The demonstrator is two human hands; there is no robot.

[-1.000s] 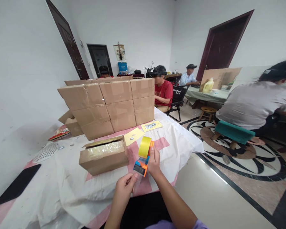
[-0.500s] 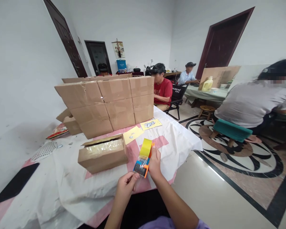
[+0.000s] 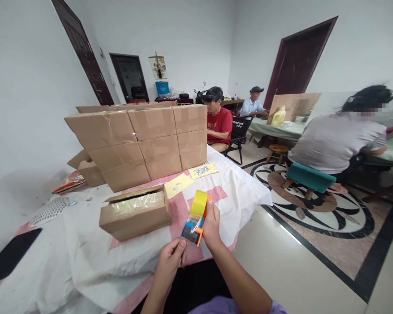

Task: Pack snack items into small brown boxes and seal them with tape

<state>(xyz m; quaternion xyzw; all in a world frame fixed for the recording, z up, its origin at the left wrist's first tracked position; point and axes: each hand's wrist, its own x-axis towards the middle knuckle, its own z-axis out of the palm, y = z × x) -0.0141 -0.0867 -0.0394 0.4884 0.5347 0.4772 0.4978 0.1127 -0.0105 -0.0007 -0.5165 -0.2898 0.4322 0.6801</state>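
Head view, the only one I had: my right hand (image 3: pixel 211 223) was raised over the near edge of the counter (image 3: pixel 85 257). Its fingers were wrapped closed around an orange tape dispenser (image 3: pixel 191 232) loaded with a yellow roll (image 3: pixel 199 203), held upright and tilted slightly to the right. My left hand (image 3: pixel 169 261) sat just below the dispenser's lower end, thumb and forefinger pinched together. I could not tell whether a strip of tape lay between them. Just left of the dispenser, an open carton (image 3: pixel 134 213) lay on the counter's white cloth, with clear plastic showing inside. Behind it stood a wall of sealed cartons (image 3: pixel 144 139), three high, with two yellow cards (image 3: pixel 177 185) lying at its foot. Beyond, a person in a red shirt (image 3: pixel 221 124) sat at the far end, and another in grey (image 3: pixel 337 139) sat on a teal stool (image 3: pixel 309 178), well apart from me.
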